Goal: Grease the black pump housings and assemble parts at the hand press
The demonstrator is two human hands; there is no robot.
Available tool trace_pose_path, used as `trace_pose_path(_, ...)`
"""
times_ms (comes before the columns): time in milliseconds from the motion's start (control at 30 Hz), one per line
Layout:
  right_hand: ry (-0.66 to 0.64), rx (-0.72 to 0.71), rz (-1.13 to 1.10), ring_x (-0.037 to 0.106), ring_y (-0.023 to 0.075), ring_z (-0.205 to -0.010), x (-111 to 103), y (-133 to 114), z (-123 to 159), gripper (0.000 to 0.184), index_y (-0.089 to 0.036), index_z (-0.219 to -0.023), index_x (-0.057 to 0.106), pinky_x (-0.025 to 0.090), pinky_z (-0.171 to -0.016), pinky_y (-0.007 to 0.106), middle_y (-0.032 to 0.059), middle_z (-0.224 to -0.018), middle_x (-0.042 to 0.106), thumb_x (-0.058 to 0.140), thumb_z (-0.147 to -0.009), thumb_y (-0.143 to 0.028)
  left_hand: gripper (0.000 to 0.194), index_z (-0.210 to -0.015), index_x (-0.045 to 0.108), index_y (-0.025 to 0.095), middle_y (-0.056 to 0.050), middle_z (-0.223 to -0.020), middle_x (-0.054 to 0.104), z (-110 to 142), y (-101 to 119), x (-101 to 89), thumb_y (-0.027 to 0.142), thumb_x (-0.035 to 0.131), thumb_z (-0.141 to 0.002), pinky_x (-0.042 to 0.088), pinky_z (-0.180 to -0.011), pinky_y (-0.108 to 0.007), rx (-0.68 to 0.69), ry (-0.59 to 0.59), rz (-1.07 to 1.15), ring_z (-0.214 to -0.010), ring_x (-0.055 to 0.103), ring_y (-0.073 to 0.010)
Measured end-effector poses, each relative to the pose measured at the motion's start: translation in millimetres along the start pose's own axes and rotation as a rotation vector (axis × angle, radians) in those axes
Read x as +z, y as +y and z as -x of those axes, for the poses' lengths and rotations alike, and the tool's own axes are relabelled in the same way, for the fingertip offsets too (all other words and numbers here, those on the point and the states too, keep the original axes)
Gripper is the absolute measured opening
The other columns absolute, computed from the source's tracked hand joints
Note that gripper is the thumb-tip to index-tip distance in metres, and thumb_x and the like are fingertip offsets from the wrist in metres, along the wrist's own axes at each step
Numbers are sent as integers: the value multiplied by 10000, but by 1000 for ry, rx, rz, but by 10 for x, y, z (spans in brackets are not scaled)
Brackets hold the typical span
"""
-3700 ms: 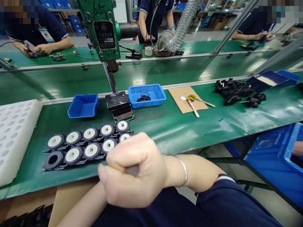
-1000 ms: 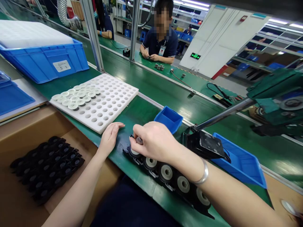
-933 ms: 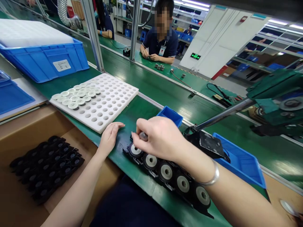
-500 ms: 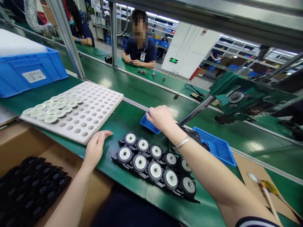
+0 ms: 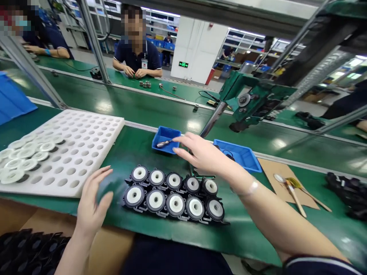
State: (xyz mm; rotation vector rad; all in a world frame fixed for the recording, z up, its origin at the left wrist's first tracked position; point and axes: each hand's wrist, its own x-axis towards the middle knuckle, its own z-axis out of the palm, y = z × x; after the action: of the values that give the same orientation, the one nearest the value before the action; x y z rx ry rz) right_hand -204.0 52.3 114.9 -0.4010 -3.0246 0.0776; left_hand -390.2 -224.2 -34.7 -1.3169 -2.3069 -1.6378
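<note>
Two rows of black round parts with white centres [image 5: 173,194] lie on the green bench in front of me. My right hand [image 5: 200,152] hovers above and behind them, fingers spread and empty, just right of a small blue bin [image 5: 165,139]. A small metal tool [image 5: 164,144] lies in that bin. My left hand [image 5: 93,202] is open, fingers apart, hovering left of the black parts near the bench's front edge. A white foam tray [image 5: 86,145] with many holes lies at left, with several white discs [image 5: 25,154] on its left part.
A second blue bin [image 5: 239,156] sits right of my right hand, under a green press machine [image 5: 252,99]. Brown card [image 5: 283,183] with brushes lies at right, loose black parts [image 5: 348,191] beyond. A box of black parts [image 5: 25,248] is bottom left. People sit across the conveyor [image 5: 134,57].
My right hand put the small metal tool into the small blue bin and drew back open. My left hand lifted off the bench. The view swung to the right.
</note>
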Motion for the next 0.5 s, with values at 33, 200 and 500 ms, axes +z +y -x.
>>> trace_pose_path(33, -11, 22, -29, 576, 202, -1201, -34, 24, 279, 534, -211, -1434, 476, 498, -1027, 329, 108, -1319, 587, 356, -1031, -540, 599, -1413, 502, 274, -107, -1530, 461, -23, 107, -16, 575, 573, -900, 361, -1183, -566, 113, -98, -93, -1416, 438, -350)
trace_pose_path(200, -124, 249, -240, 274, 371, -1511, 403, -8, 1557, 1026, -301, -1589, 219, 439, -1148, 543, 147, -1635, 209, 647, -769, -747, 1016, -1536, 344, 337, -96, -1626, 353, -179, 563, 248, 694, 759, -680, 249, -1148, -735, 494, -558, -472, -1501, 241, -466)
trace_pose_path(500, 175, 315, -516, 166, 317, -1561, 1134, -275, 1690, 948, -279, -1572, 237, 329, -1249, 461, 162, -1647, 133, 709, -812, -594, 947, -1528, 351, 416, -100, -1528, 507, -338, 347, 471, 677, 721, -696, 180, -1153, -762, 614, -663, -485, -1326, 515, -465)
